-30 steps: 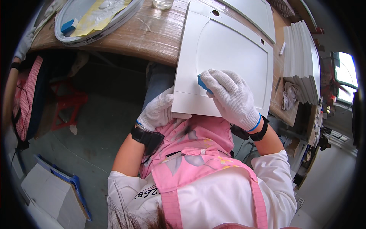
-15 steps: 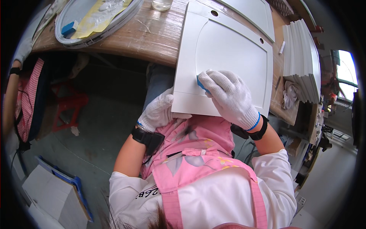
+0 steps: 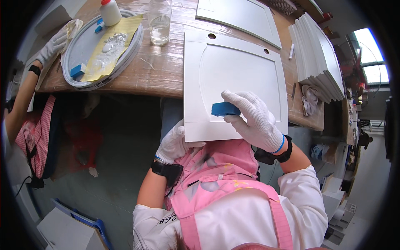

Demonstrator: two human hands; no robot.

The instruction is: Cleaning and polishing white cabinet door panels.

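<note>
A white cabinet door panel with two round holes near its far edge lies on the wooden workbench, its near end overhanging toward my lap. My right hand, in a white knit glove, presses a blue sanding block onto the panel's near part. In a matching glove, my left hand grips the panel's near left corner from below. I wear a pink apron.
A grey oval tray at the left holds yellow paper, blue blocks and a white bottle. A clear jar stands beside it. Another panel lies farther back, stacked white panels at right. Another person's gloved hand reaches in at left.
My right hand and the blue block have shifted slightly along the panel's near part. My left hand keeps its hold on the corner.
</note>
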